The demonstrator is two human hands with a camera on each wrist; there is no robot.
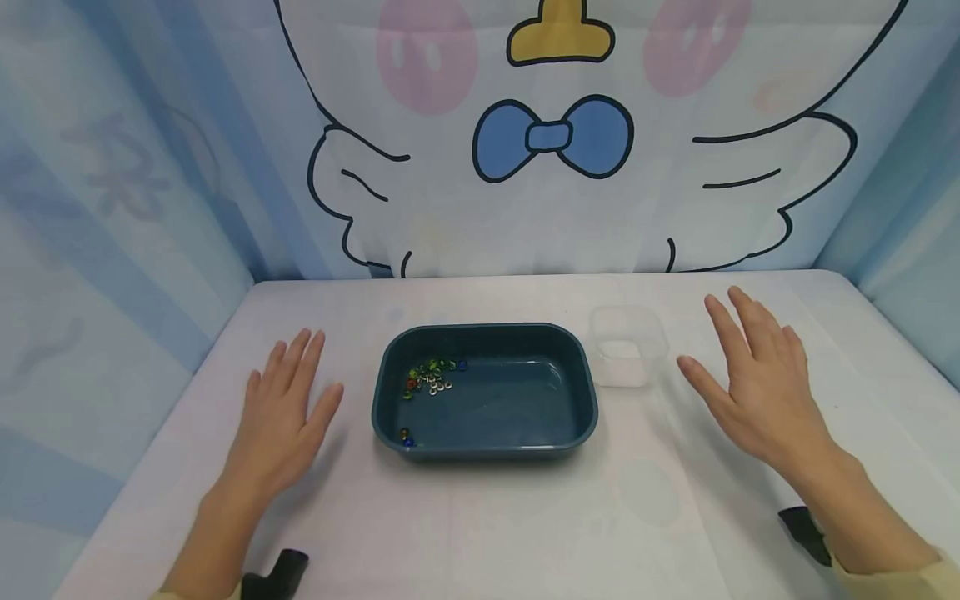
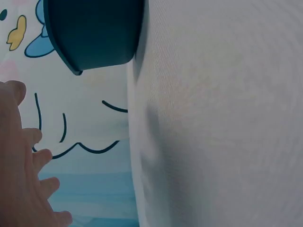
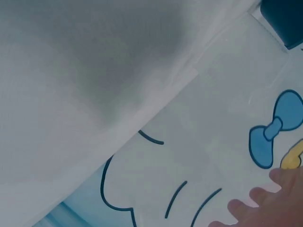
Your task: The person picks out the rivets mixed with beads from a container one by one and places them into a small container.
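Note:
My left hand (image 1: 279,417) hovers over the table to the left of a dark teal tray (image 1: 510,454), fingers spread and holding nothing. On the other side, my right hand (image 1: 767,392) is likewise spread and touches nothing, nearest to a clear plastic container (image 1: 628,379) beside the tray. Inside the tray, towards its left, lie a cluster of green glass marbles (image 1: 432,367), several small shiny metal pieces (image 1: 437,387) and a few blue and reddish marbles. The left wrist view has the tray (image 2: 94,38) above the fingers (image 2: 43,158); the right wrist view catches only a tray corner (image 3: 284,21).
A white cloth covers the table (image 1: 510,533). Behind it hangs a printed curtain with a blue bow (image 1: 551,137), and blue-white curtains (image 1: 97,250) enclose the sides. Black straps (image 1: 281,575) sit at the wrists.

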